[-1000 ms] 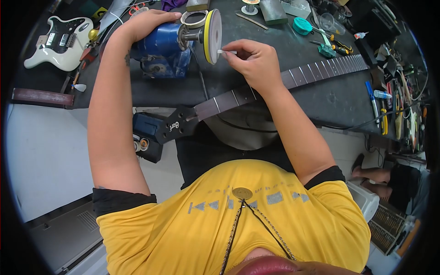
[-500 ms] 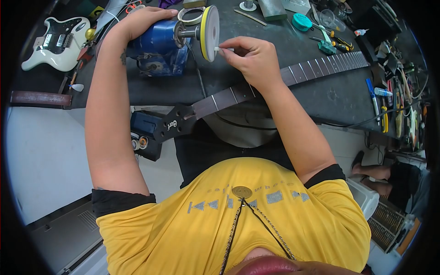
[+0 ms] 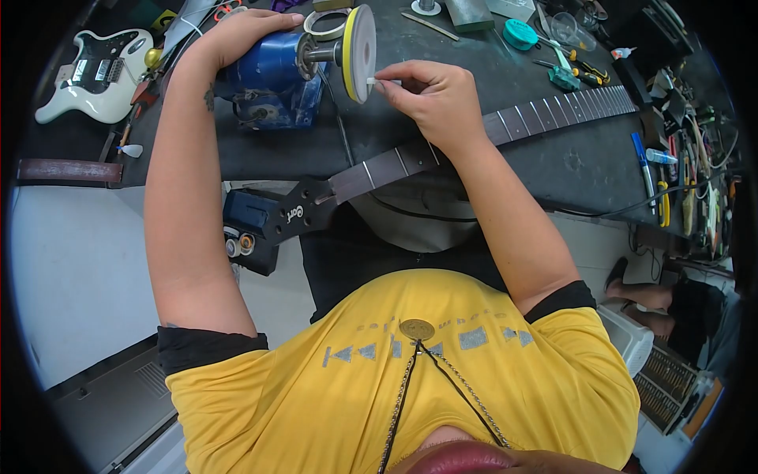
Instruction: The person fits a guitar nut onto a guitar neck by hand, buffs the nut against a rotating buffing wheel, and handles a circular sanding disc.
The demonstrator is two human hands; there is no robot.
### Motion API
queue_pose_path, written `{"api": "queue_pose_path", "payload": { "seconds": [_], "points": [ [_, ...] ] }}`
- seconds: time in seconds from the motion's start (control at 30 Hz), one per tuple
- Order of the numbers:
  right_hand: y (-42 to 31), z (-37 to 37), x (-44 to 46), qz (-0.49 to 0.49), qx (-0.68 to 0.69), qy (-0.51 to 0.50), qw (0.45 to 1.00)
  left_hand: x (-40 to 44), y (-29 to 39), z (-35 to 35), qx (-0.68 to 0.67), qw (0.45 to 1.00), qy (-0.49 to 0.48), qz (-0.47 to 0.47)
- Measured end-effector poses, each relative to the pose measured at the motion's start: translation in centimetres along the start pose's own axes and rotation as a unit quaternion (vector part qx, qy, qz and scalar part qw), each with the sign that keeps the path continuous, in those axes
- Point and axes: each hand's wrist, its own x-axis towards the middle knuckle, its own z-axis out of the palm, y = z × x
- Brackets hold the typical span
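My left hand (image 3: 245, 35) lies over the top of a blue bench motor (image 3: 268, 63), its fingers spread along the housing. On the motor's shaft sits a round sanding disc (image 3: 363, 54) with a yellow rim. My right hand (image 3: 430, 99) pinches a small white piece (image 3: 371, 80) between thumb and forefinger, its end at the face of the disc. Under my right wrist runs a guitar neck (image 3: 379, 171) with a dark fretboard and a black headstock (image 3: 296, 213).
A white guitar body (image 3: 99, 75) lies at the left. Screwdrivers (image 3: 588, 77), a teal tin (image 3: 520, 35) and a green-grey block (image 3: 470, 14) are at the back right. Pens and tools (image 3: 683, 178) line the right edge. Another person's legs (image 3: 655, 304) show at far right.
The view has shifted slightly, so the motor and disc appear a little further left and up. My right hand still holds the white piece at the disc; my left hand stays on the motor.
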Motion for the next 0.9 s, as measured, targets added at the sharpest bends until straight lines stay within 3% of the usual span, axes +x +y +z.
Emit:
{"api": "queue_pose_path", "payload": {
  "seconds": [0.9],
  "points": [
    [0.20,0.02,-0.03,-0.013,-0.018,0.001,1.000,-0.11,0.23,0.00,0.001,1.000,-0.010,0.002]
  ]
}}
